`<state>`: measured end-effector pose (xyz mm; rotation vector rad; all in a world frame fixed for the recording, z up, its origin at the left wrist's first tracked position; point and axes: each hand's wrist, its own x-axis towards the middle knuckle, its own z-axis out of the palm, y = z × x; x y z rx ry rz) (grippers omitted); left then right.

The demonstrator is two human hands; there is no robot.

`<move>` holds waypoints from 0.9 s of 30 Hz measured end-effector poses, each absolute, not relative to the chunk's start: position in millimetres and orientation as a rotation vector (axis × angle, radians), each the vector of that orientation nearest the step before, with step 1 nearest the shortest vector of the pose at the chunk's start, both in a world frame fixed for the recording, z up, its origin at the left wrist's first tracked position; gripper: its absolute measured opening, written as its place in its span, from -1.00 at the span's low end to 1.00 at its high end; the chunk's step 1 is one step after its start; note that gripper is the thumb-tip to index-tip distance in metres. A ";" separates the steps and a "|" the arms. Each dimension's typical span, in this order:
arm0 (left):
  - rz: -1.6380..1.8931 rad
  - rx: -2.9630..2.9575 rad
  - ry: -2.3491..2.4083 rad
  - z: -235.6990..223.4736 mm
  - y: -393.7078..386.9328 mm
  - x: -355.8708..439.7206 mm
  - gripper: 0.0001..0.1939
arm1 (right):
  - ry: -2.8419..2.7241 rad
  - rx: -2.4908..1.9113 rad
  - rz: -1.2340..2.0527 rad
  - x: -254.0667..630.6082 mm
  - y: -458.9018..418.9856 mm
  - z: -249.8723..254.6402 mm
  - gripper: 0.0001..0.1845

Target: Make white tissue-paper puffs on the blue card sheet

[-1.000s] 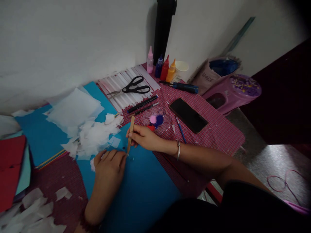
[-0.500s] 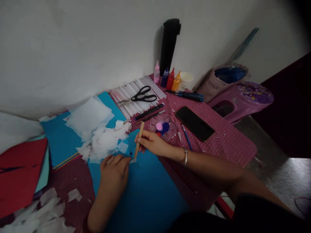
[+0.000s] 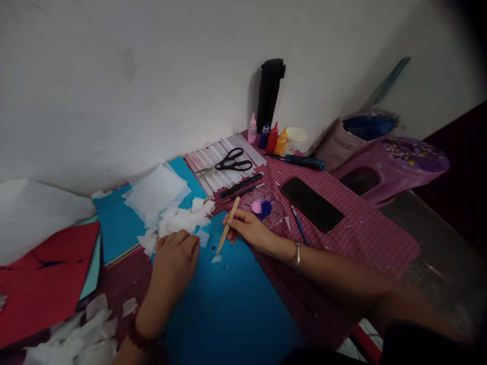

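Observation:
A flat wooden craft stick (image 3: pixel 228 225) is pinched in my right hand (image 3: pixel 247 229), its pointed lower end down at a small white paper scrap (image 3: pixel 216 258) on the blue sheet (image 3: pixel 228 309). Small dark and wet-looking spots lie around that scrap. Left of it, my left hand (image 3: pixel 175 258) hovers over or rests on the sheet with its fingers curled together, beside the torn white paper pieces (image 3: pixel 182 219). Whatever those fingers hold, if anything, is hidden. Behind my right hand is a clear palette (image 3: pixel 277 213) with pink and dark blue paint.
Scissors (image 3: pixel 234 161) lie on white strips (image 3: pixel 213 175). Paint bottles (image 3: pixel 273 139), a cup (image 3: pixel 296 135) and a black flask (image 3: pixel 270 94) stand at the back. A phone (image 3: pixel 312 204), a brush (image 3: pixel 299 225) and a cutter (image 3: pixel 304 161) lie rightward; red paper (image 3: pixel 53 284) lies left.
My left hand has drawn back leftward from the small paper scrap, which now shows on the blue sheet. The craft stick stays in my right hand near it. The whole view has shifted slightly.

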<state>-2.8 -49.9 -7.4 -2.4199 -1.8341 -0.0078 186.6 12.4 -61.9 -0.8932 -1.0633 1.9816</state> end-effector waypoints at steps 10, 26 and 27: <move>0.309 -2.636 -1.770 -11.0 -11.1 0.0 -0.76 | -1.079 -0.701 1.803 223.3 8.8 -3.9 -0.75; -0.178 -2.507 -1.938 12.6 -32.6 -4.8 -0.87 | -0.710 -0.458 1.820 275.6 -3.2 32.9 -0.89; -0.240 -2.522 -1.947 11.4 -36.1 -6.5 -0.86 | -0.651 -0.387 1.864 275.8 -6.3 30.6 -0.87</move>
